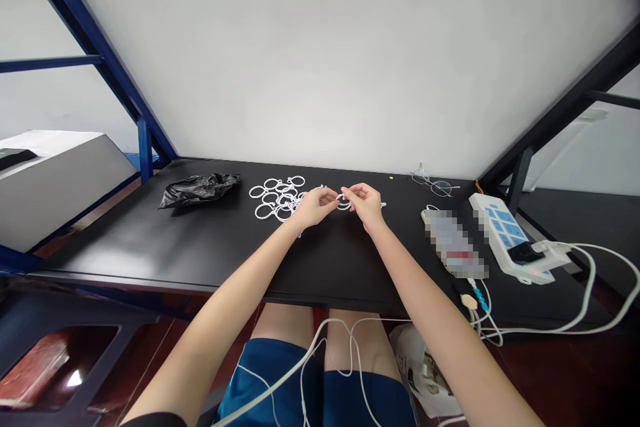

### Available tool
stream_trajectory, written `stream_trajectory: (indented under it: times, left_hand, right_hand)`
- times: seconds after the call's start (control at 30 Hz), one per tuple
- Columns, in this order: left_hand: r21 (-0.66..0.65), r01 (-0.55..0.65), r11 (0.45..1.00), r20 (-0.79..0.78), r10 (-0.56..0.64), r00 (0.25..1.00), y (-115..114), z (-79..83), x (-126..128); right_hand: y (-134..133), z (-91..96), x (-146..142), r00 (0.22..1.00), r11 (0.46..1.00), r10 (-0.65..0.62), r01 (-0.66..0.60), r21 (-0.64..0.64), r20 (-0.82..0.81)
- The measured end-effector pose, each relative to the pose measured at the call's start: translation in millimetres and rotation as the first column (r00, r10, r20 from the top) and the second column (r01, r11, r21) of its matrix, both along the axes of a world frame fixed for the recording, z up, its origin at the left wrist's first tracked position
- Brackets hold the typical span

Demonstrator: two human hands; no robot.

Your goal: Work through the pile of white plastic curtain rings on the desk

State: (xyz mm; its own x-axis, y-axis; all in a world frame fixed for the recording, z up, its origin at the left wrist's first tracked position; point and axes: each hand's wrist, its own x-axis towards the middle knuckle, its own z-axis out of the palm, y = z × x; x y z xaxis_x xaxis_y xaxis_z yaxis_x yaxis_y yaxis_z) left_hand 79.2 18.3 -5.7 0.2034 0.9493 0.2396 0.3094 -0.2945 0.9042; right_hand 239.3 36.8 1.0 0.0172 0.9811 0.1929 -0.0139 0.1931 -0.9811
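Over the middle of the black table (330,267), my left hand (316,207) and my right hand (366,204) face each other, fingertips closed in a pinch. Between them is a white ring (343,207), held from both sides. It may be more than one ring; the fingers cover part of it. A small white end sticks out just beyond my right hand. Left of my left hand lies a loose pile of white rings (287,203) with small tabs, partly hidden behind that hand.
A crumpled black plastic bag (200,190) lies at the left. On the right are eyeglasses (441,188), a phone (454,243) with a blurred screen, and a white power strip (510,233) with plugs. White cables (565,330) run across the right side and over the lap.
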Motion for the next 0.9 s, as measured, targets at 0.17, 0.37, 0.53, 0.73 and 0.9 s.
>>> stream_trajectory:
  times: [0.17, 0.37, 0.53, 0.73, 0.9]
  left_hand:
    - [0.020, -0.026, 0.999, -0.050, 0.027, 0.998, -1.0, 0.7, -0.2]
    - [0.088, -0.006, 0.996, -0.085, 0.013, 0.996, -1.4, -2.7, -0.5]
    - [0.117, 0.011, 0.993, -0.099, 0.001, 0.995, -1.9, -3.5, 0.1]
    - [0.108, 0.014, 0.994, -0.098, -0.003, 0.995, -2.7, -2.2, 1.1]
    - [0.101, 0.027, 0.995, -0.099, -0.017, 0.995, -4.8, 0.1, 1.7]
  right_hand:
    - [0.8, -3.0, 0.9, 0.998, 1.000, -0.001, 0.001, 0.012, 0.070]
    - [4.8, -10.1, 2.1, 0.991, 0.999, 0.043, -0.047, 0.024, 0.131]
    - [4.9, -10.0, 1.5, 0.990, 0.998, 0.055, -0.055, -0.007, 0.129]
    - [4.4, -10.3, 1.1, 0.989, 0.998, 0.061, -0.059, -0.016, 0.137]
    - [4.8, -11.3, 1.0, 0.985, 0.998, 0.060, -0.062, 0.009, 0.163]
